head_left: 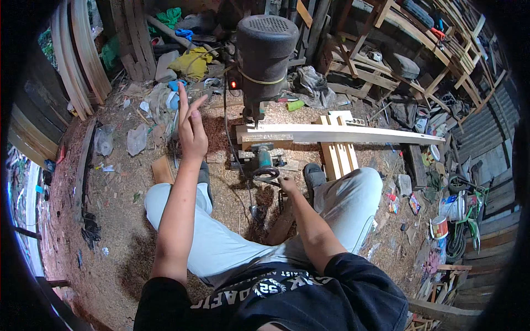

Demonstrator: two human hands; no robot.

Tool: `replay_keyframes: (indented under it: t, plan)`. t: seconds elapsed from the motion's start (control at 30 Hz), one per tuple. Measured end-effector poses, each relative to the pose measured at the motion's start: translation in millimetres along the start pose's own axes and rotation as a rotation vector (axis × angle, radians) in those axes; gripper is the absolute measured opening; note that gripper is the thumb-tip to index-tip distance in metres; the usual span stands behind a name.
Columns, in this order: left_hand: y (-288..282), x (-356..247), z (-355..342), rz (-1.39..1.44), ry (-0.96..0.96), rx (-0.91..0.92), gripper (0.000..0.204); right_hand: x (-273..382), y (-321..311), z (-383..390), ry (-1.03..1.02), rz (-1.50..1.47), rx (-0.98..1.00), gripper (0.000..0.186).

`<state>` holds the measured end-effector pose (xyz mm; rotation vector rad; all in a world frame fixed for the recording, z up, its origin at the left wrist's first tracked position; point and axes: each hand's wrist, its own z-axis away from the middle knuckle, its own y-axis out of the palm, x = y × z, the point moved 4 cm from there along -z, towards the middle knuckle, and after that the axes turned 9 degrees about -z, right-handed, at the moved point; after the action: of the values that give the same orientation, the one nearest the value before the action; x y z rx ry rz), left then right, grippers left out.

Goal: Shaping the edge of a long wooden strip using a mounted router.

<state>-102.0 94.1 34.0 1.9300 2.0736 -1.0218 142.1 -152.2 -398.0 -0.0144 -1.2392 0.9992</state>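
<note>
In front of me stands a mortising or drilling machine with a dark upright motor (265, 52) and a chuck and bit (254, 113) below it. A long pale wooden bar (359, 134) lies under the bit, held in the machine's vise next to a shorter wood block (268, 139). My right hand (286, 185) is closed around the crank handle of a black handwheel (266, 175) at the near side of the vise. My left hand (192, 135) is raised to the left of the machine, fingers stretched and apart, holding nothing.
Slotted wooden pieces (338, 154) support the bar on the right. A power cable (226, 110) hangs beside the lit red switch (233, 84). Sawdust and scraps cover the ground. Wooden frames (381, 60) pile up at the back right, and long boards (72, 60) lean at the left.
</note>
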Motion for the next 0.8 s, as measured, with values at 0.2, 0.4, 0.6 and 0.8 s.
replay_keyframes:
  t: [0.2, 0.4, 0.6, 0.8]
  plan:
    - [1, -4, 4, 0.025, 0.029, 0.026, 0.062, -2, -3, 6, 0.148, -0.155, 0.192, 0.031]
    - [-6, 14, 6, -0.009, -0.031, 0.021, 0.064, 16, 11, 34, 0.362, -0.416, 0.463, 0.033]
    - [-10, 13, 2, -0.049, -0.006, 0.017, 0.065, 2, 24, 13, 0.271, -0.045, 0.216, 0.039]
    - [-11, 10, 1, 0.004, -0.02, 0.014, 0.065, -12, 32, -1, 0.122, 0.036, 0.087, 0.034]
